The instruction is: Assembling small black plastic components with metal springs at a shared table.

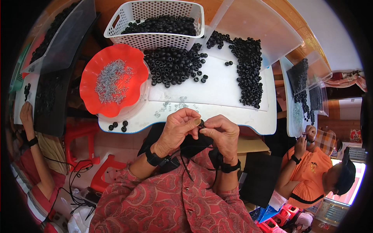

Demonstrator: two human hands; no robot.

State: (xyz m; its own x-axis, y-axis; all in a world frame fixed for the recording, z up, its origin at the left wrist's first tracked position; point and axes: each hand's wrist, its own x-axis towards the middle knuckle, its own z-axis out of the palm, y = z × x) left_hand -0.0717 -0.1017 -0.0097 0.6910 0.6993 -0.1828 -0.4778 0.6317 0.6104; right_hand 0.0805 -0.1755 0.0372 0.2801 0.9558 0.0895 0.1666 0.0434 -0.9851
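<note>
Close together above the table's near edge, my left hand (179, 126) and my right hand (223, 134) pinch one small black ring-like piece (201, 123) between thumbs and fingertips. The fingers cover much of it. Beyond them a loose heap of similar black pieces (171, 66) lies on the white table. A scalloped red bowl (136, 66) to the left holds many tiny clear or silvery bits (112, 81). More clear bits (171, 106) are scattered on the tabletop just past my hands. Several black pieces (124, 129) sit at the table's left front edge.
A white perforated basket (151, 40) of black pieces stands at the back. On the right, a band of black pieces (248, 73) covers part of a white sheet (210, 89), beside a clear plastic panel (264, 31). People work at tables left and right; red stools (107, 171) stand below.
</note>
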